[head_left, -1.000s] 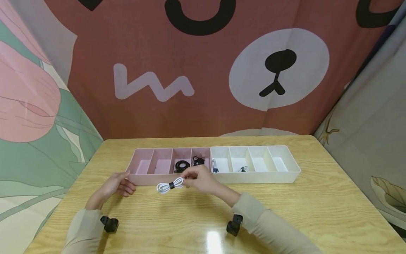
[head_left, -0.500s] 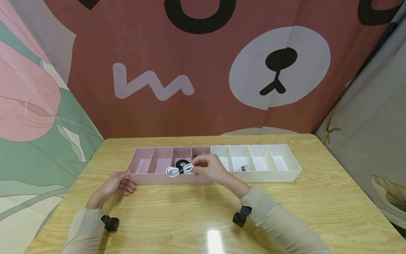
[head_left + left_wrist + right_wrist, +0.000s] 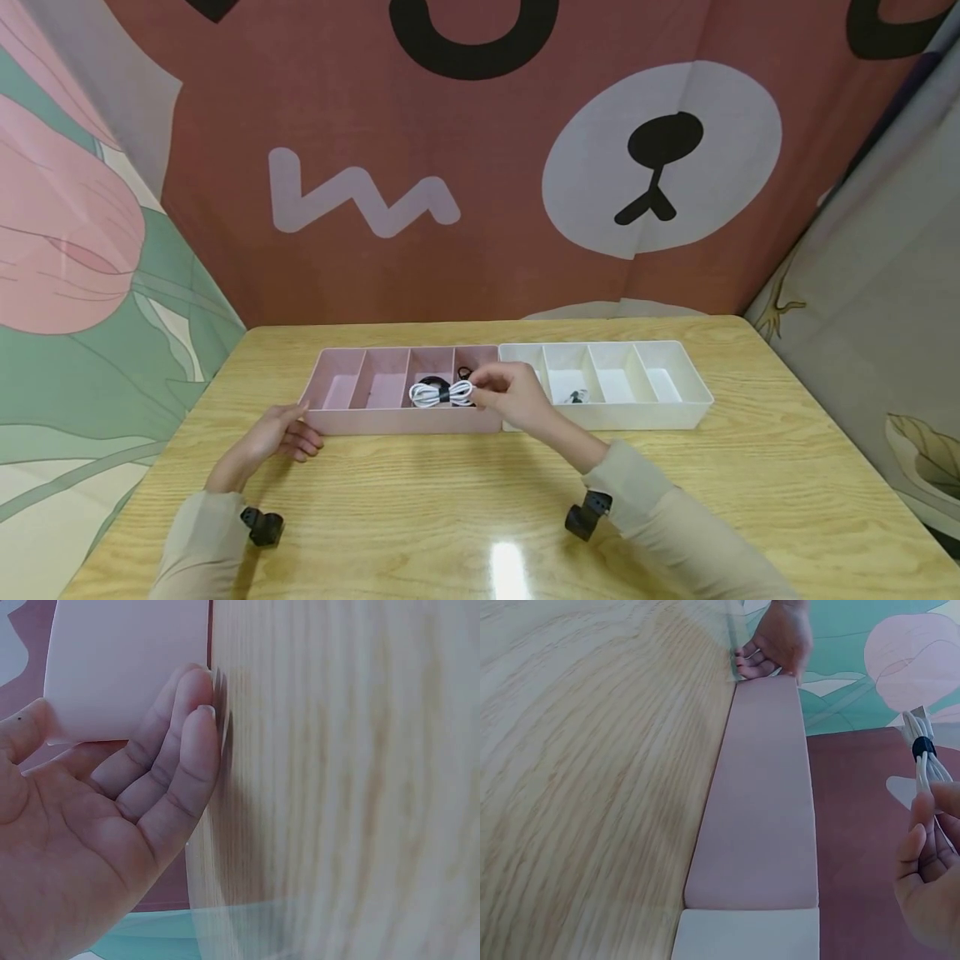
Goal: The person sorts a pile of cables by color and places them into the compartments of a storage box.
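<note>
Over the pink tray, my right hand pinches one end of the white cable between thumb and fingers. I hold it by the end so the bundle hangs out to the side, up off the tray, where I can see which slot is below. It is over the two slots at the right end of the tray, and I cannot tell which one it is nearer. A black band goes round the middle of the cable, so the loops stay together and do not fall open. One slot under it has a black coil in it already. My left hand lies flat and loose on the table, with its fingertips touching the left corner of the tray, holding nothing. I think it is there so the tray stays put. Right beside the pink tray, touching it, is a white tray with a small dark thing inside.
</note>
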Tool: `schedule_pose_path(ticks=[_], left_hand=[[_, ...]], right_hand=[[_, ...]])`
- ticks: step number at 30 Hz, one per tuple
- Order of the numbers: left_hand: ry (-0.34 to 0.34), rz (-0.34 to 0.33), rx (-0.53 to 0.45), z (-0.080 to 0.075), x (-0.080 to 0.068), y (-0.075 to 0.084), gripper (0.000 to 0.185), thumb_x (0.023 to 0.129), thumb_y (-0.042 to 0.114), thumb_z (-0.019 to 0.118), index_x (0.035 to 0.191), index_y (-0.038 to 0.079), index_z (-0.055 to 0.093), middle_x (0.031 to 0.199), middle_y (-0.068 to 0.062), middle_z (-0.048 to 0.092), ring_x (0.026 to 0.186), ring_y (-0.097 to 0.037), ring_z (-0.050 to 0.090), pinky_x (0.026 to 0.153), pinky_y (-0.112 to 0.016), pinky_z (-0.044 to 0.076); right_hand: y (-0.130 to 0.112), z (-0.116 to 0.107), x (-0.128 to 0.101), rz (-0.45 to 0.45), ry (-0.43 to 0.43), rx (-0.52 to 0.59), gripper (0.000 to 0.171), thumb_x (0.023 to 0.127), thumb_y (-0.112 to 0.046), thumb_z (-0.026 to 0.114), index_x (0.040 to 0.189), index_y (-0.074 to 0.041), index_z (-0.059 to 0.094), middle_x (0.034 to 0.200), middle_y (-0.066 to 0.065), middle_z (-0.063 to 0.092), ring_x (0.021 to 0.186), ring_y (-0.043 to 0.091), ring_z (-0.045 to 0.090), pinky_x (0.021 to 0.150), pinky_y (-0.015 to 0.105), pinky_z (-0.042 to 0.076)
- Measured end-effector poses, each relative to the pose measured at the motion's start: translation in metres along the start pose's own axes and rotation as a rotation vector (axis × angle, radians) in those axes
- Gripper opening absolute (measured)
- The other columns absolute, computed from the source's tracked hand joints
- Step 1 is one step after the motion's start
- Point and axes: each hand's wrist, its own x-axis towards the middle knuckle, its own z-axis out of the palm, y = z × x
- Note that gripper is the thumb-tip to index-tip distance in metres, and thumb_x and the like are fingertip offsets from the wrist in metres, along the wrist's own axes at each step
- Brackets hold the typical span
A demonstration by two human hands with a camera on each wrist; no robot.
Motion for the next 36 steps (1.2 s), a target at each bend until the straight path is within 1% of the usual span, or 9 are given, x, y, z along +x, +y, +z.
schedule_pose_path(ticks=[4,6,11,13,16,19,24,31,36], left_hand=[[0.001,-0.001,0.004,0.000,0.001,-0.001,0.058,0.101,0.035,0.023,0.107,-0.018,0.046,0.078,-0.013,0.065,0.067,-0.020,0.063,0.062,-0.035,0.053],[0.000,-0.001,0.001,-0.001,0.001,-0.001,0.058,0.101,0.035,0.023,0.106,-0.018,0.047,0.078,-0.013,0.065,0.067,-0.020,0.063,0.062,-0.035,0.053],[-0.001,-0.001,-0.001,0.000,0.001,-0.001,0.058,0.100,0.036,0.024,0.106,-0.018,0.047,0.077,-0.012,0.065,0.067,-0.020,0.063,0.062,-0.035,0.053],[-0.001,-0.003,-0.001,0.000,0.001,-0.001,0.058,0.100,0.036,0.024,0.106,-0.018,0.047,0.077,-0.012,0.065,0.067,-0.019,0.063,0.061,-0.035,0.053],[-0.005,-0.003,-0.008,0.000,0.001,-0.001,0.058,0.101,0.035,0.024,0.106,-0.018,0.047,0.077,-0.012,0.065,0.066,-0.019,0.063,0.061,-0.035,0.053],[-0.013,-0.002,-0.018,-0.001,0.001,-0.001,0.059,0.101,0.035,0.024,0.104,-0.019,0.048,0.076,-0.012,0.065,0.066,-0.019,0.063,0.061,-0.035,0.053],[-0.019,-0.004,-0.017,-0.001,0.001,-0.001,0.060,0.101,0.035,0.024,0.102,-0.019,0.050,0.077,-0.012,0.065,0.066,-0.020,0.063,0.061,-0.036,0.053],[-0.023,0.001,-0.010,-0.001,0.001,0.000,0.061,0.101,0.035,0.024,0.101,-0.019,0.051,0.077,-0.013,0.065,0.066,-0.020,0.063,0.061,-0.036,0.053],[-0.012,-0.003,-0.003,-0.001,0.001,0.000,0.061,0.100,0.036,0.024,0.101,-0.018,0.051,0.077,-0.012,0.065,0.067,-0.020,0.063,0.062,-0.035,0.053]], right_hand=[[-0.002,-0.002,-0.004,0.017,0.033,-0.014,0.007,0.077,0.012,0.060,0.084,0.013,0.063,0.069,0.022,0.061,0.057,0.017,0.057,0.058,0.041,0.052],[0.000,-0.004,-0.006,0.026,0.045,-0.017,0.007,0.077,0.011,0.061,0.084,0.013,0.063,0.070,0.023,0.061,0.057,0.012,0.056,0.059,0.044,0.052],[0.005,-0.008,-0.009,0.026,0.072,-0.022,0.007,0.077,0.010,0.062,0.084,0.012,0.064,0.071,0.024,0.061,0.057,0.014,0.056,0.054,0.025,0.050],[0.006,-0.009,-0.010,0.024,0.084,-0.021,0.007,0.077,0.010,0.062,0.084,0.011,0.064,0.071,0.022,0.062,0.057,0.015,0.056,0.053,0.021,0.048],[0.006,-0.012,-0.011,0.025,0.101,-0.027,0.007,0.077,0.009,0.063,0.084,0.010,0.065,0.072,0.017,0.063,0.057,0.013,0.055,0.053,0.019,0.047],[0.006,-0.014,-0.013,0.015,0.108,-0.034,0.007,0.078,0.008,0.063,0.085,0.011,0.065,0.070,0.017,0.062,0.056,0.016,0.055,0.052,0.019,0.046],[0.007,-0.018,-0.017,-0.010,0.121,-0.061,0.005,0.079,0.009,0.063,0.083,0.012,0.064,0.068,0.026,0.060,0.055,0.027,0.056,0.050,0.019,0.043],[0.009,-0.024,-0.019,-0.010,0.141,-0.050,0.005,0.079,0.010,0.062,0.083,0.012,0.063,0.070,0.026,0.062,0.054,0.018,0.055,0.050,0.018,0.042],[0.029,-0.030,-0.018,0.008,0.151,-0.038,0.006,0.080,0.008,0.063,0.086,0.008,0.065,0.072,0.019,0.064,0.056,0.015,0.055,0.050,0.019,0.044]])
